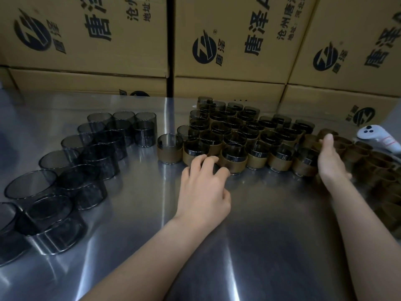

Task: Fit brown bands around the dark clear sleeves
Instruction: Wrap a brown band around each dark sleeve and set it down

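Across the steel table (271,213), brown bands (368,161) are lying beside the straight-fingered right hand (329,161), bare sleeves (97,155) well left of the loosely curled, empty left hand (204,192).

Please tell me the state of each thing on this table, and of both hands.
Bare sleeves: upright, no bands yet.
Banded sleeves: upright, packed together, bands fitted.
Loose brown bands: piled at right, unfitted.
Left hand: fingertips touch front banded sleeves.
Right hand: fingers straight, at the banded group's right edge.
White controller: lying untouched.
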`<state>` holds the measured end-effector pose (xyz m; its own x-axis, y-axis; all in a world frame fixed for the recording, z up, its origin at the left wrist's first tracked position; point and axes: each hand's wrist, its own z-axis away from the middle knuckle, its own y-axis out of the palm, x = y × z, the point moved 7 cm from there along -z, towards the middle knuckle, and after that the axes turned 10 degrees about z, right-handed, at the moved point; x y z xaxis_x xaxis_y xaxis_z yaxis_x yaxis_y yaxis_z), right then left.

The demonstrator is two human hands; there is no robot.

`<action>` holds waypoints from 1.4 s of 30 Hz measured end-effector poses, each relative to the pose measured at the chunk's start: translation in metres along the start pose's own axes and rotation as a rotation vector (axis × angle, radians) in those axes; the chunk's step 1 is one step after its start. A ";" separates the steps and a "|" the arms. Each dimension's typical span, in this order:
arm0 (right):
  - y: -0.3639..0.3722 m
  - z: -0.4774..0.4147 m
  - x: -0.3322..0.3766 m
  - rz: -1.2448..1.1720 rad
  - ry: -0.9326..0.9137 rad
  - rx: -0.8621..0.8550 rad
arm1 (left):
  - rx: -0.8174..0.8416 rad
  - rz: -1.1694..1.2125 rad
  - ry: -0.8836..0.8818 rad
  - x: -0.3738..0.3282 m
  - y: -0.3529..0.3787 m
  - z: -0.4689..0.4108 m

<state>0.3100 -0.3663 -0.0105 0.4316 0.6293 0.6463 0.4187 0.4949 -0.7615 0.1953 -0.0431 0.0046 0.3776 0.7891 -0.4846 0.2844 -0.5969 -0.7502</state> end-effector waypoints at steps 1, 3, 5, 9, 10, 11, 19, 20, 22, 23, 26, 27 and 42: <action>0.000 0.000 0.000 -0.007 0.001 0.008 | 0.001 0.000 -0.002 0.001 0.000 0.000; -0.001 -0.001 0.002 -0.016 -0.006 -0.001 | -0.001 0.004 -0.004 0.002 0.000 0.000; -0.004 -0.001 0.005 -0.016 -0.025 -0.024 | -0.009 0.014 -0.002 0.002 0.000 0.000; -0.009 0.000 0.007 0.014 -0.038 -0.081 | -0.039 0.053 -0.007 0.003 -0.003 0.000; -0.012 0.001 0.007 0.017 -0.043 -0.098 | -0.049 0.064 -0.009 0.003 -0.004 0.000; -0.014 0.002 0.007 0.016 -0.049 -0.115 | -0.060 0.074 -0.010 0.004 -0.005 0.000; -0.034 0.018 0.014 -0.032 -0.156 -0.344 | -0.115 0.231 0.003 0.004 -0.008 -0.001; -0.036 0.021 0.018 -0.035 -0.181 -0.375 | -0.119 0.254 0.002 0.003 -0.008 -0.001; -0.040 0.028 0.026 -0.056 -0.240 -0.428 | -0.118 0.313 -0.009 0.004 -0.008 -0.001; -0.041 0.033 0.031 -0.066 -0.274 -0.448 | -0.124 0.360 -0.023 0.005 -0.008 -0.001; -0.041 0.049 0.048 -0.080 -0.414 -0.488 | -0.172 0.549 -0.090 0.011 -0.007 -0.001; -0.040 0.054 0.055 -0.087 -0.474 -0.493 | -0.187 0.593 -0.116 0.014 -0.008 0.000; 0.001 0.133 0.116 -0.278 -1.067 -0.098 | -0.125 1.360 -0.465 0.033 0.012 -0.001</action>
<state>0.2547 -0.2131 0.0572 -0.5777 0.7203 0.3839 0.4762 0.6794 -0.5583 0.2117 -0.0240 -0.0202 0.1049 -0.4309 -0.8963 0.0278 -0.8996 0.4357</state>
